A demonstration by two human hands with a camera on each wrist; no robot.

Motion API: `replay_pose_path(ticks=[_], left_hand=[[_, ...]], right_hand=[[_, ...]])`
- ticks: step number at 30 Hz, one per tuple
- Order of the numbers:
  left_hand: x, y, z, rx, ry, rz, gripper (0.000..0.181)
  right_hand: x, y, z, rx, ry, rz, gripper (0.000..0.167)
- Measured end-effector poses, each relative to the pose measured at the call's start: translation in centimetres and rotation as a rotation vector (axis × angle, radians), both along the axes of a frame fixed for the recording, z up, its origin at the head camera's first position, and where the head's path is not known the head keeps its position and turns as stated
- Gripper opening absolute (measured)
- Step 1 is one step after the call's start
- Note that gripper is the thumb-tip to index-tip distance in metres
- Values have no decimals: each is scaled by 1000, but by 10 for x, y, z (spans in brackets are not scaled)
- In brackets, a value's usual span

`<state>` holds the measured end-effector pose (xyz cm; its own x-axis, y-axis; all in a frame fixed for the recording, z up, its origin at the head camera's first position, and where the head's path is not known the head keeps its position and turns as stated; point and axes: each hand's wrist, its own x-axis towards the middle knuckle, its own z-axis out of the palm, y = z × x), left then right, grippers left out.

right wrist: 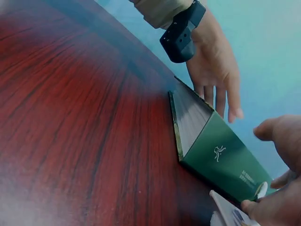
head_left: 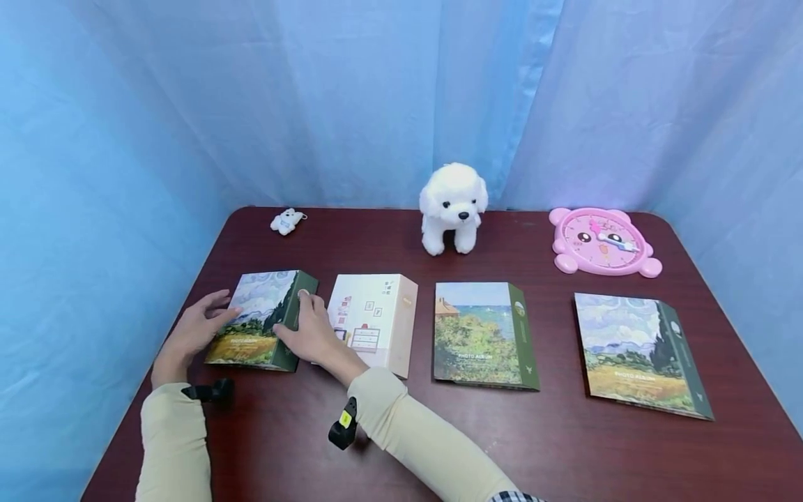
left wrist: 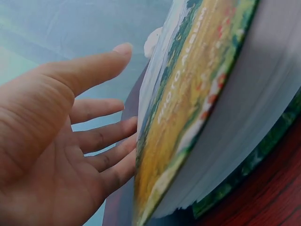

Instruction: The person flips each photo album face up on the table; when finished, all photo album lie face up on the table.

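A thick photo album (head_left: pixel 251 321) with a painted landscape cover and green spine lies at the left of the table. At its left edge is my left hand (head_left: pixel 191 331), its fingers extended and the thumb apart from the cover in the left wrist view. My right hand (head_left: pixel 316 335) is at the spine side. In the right wrist view its fingertips (right wrist: pixel 249 206) touch the green spine (right wrist: pixel 225 160) near a white oval, while its thumb (right wrist: pixel 265 129) stands clear of the album. Close by on the right lies a cream album (head_left: pixel 370 307) with furniture drawings.
Two more photo albums lie to the right, one with a seaside cover (head_left: pixel 473 335) and one with a landscape cover (head_left: pixel 633 348). Along the back are a small white plush charm (head_left: pixel 287 221), a white plush dog (head_left: pixel 453 206) and a pink toy clock (head_left: pixel 603 242). Blue curtains (head_left: pixel 351 104) surround the table.
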<state>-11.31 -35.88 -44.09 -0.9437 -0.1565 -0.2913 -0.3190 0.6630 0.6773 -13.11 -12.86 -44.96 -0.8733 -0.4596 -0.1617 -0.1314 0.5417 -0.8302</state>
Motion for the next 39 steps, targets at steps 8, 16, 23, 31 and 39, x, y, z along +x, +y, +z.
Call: replay_pose_path(ticks=[8, 16, 23, 31, 39], left_hand=[[-4, 4, -6, -8, -25, 8, 82], [-7, 5, -8, 26, -56, 41, 79], [-5, 5, -9, 44, -61, 47, 79], [-3, 6, -4, 83, -57, 7, 83], [-6, 21, 5, 182, -55, -73, 83]], right_hand=[[2, -11, 3, 92, -6, -31, 76], [3, -12, 3, 27, -24, -79, 74], [0, -9, 3, -44, -94, -83, 74], [0, -9, 14, -114, -88, -97, 74], [-3, -3, 24, -202, -54, -149, 74]])
